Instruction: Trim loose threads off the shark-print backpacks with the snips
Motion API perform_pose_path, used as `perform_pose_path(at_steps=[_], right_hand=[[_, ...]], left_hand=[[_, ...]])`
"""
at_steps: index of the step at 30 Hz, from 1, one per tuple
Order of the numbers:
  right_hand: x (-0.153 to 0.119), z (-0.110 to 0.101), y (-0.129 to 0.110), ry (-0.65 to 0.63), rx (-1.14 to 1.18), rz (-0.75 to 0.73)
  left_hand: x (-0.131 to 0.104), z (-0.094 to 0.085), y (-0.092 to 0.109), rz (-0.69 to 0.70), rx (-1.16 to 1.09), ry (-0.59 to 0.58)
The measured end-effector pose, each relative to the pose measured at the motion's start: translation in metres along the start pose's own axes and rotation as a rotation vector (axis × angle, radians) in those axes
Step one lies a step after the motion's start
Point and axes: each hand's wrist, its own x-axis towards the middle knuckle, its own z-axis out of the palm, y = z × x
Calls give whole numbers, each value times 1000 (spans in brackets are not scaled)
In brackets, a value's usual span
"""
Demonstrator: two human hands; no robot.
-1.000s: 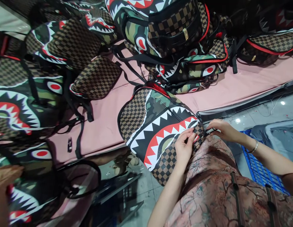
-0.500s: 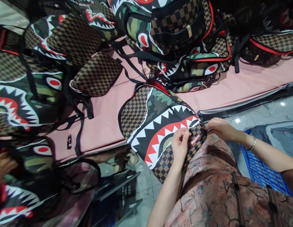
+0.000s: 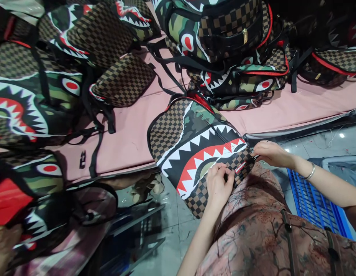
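A backpack [image 3: 200, 149] with a brown check, camouflage and a red-and-white shark mouth lies tilted from the pink table edge to my lap. My left hand [image 3: 220, 182] rests on its lower front, by a small red label [image 3: 240, 167]. Its fingers are curled and the thumb is bent toward them; what they hold, if anything, is hidden. At the bag's right edge, my right hand [image 3: 271, 153] pinches a small dark piece, too small to name exactly. The bag's top gapes a little, with red lining [image 3: 202, 100] showing.
More shark-print backpacks [image 3: 235, 34] are piled along the pink table [image 3: 128, 143]. A small black buckle [image 3: 82, 159] lies near its edge. A blue crate [image 3: 310, 203] stands at right. At lower left, another person's hand [image 3: 5, 245] is by a backpack and something red.
My left hand has shifted slightly down the bag's front, its fingers more curled. The right hand stays at the bag's edge. Something red has appeared by the other person's hand.
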Motion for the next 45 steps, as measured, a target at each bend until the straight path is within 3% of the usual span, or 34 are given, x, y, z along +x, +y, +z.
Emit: perform_pose_path(at_steps=[7, 23, 28, 34, 39, 45], right_hand=[[8, 1, -8, -27, -31, -34], [21, 11, -38, -100, -90, -23], [8, 19, -50, -35, -180, 111], [-22, 38, -86, 141, -185, 425], [-23, 47, -118, 42, -196, 584], [-9, 53, -133, -42, -240, 715]], left_hand=[[0, 5, -6, -28, -144, 5], [-1, 1, -9, -7, -211, 0], [1, -2, -11, -24, -227, -41], [5, -2, -13, -58, -270, -77], [7, -3, -11, -94, -286, -104], [6, -4, -9, -105, -260, -88]])
